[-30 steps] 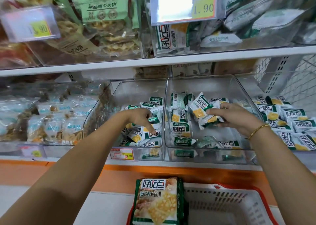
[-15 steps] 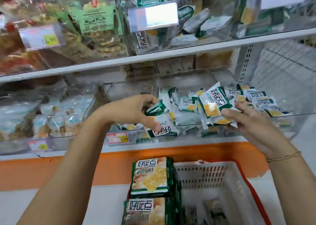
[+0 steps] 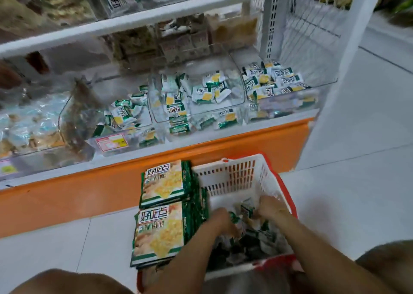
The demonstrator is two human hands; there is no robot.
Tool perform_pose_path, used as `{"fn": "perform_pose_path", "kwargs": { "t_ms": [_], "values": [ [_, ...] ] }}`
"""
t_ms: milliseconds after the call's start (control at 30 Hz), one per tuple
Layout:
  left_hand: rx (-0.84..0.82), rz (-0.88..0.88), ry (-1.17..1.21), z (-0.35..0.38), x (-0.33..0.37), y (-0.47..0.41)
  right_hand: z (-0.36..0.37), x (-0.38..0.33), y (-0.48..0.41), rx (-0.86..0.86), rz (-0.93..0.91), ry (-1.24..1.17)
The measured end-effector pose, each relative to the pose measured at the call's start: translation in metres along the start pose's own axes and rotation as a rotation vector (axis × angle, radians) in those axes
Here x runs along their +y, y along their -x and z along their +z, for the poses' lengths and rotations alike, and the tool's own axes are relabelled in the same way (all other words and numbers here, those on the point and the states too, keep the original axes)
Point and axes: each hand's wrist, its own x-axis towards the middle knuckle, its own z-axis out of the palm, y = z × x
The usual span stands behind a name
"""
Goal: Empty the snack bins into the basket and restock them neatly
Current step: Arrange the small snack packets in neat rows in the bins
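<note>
**Two hands in the basket, three bins part-filled**

Shelf unit point(image 3: 156, 14): white, running across the far side of the scene, with an orange base panel point(image 3: 67, 204) under its lowest shelf. Pale tiled floor point(image 3: 357, 182) lies near and to the right.

Lowest shelf: three clear bins stand side by side. The left bin point(image 3: 73, 115), middle bin point(image 3: 240, 88) and right bin point(image 3: 321, 79) each hold small packets point(image 3: 202, 93), green and white, lying loose at mixed angles. The left bin's packets sit toward its right and near side.

Basket point(image 3: 234, 177): white with a red rim, on the floor just near of the base panel, below the middle bin. A heap of dark green and white packets fills its near half.

Large packs point(image 3: 164, 182): two green ones, faces up, one near and one far, at the basket's left side. Whether they rest inside it or on its rim cannot be told.

Left hand point(image 3: 220, 223): down in the basket, fingers bent into the heap. The view is blurred; whether it grips a packet cannot be told.

Right hand point(image 3: 271, 209): also in the basket, just right of the left hand, fingertips hidden among the packets. Grip cannot be told.

Price tag point(image 3: 111, 140): pink and white, on the near face of the left bin.
</note>
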Motion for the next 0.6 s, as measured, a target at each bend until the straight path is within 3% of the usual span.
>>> {"fn": "perform_pose_path", "kwargs": {
  "t_ms": [133,300,400,600],
  "values": [
    [0.091,-0.033,0.174,0.029,-0.01,-0.004,0.027,0.014,-0.006,0.045,0.099,-0.012],
    [0.329,0.09,0.25,-0.023,0.008,0.002,0.001,-0.003,-0.02,0.107,-0.032,-0.049],
    [0.513,0.241,0.323,-0.084,0.027,0.035,-0.052,-0.035,-0.01,0.18,-0.158,-0.131],
    [0.942,0.427,0.494,-0.213,0.001,0.115,-0.172,-0.119,0.067,0.369,-0.624,-0.382]
  ]
}}
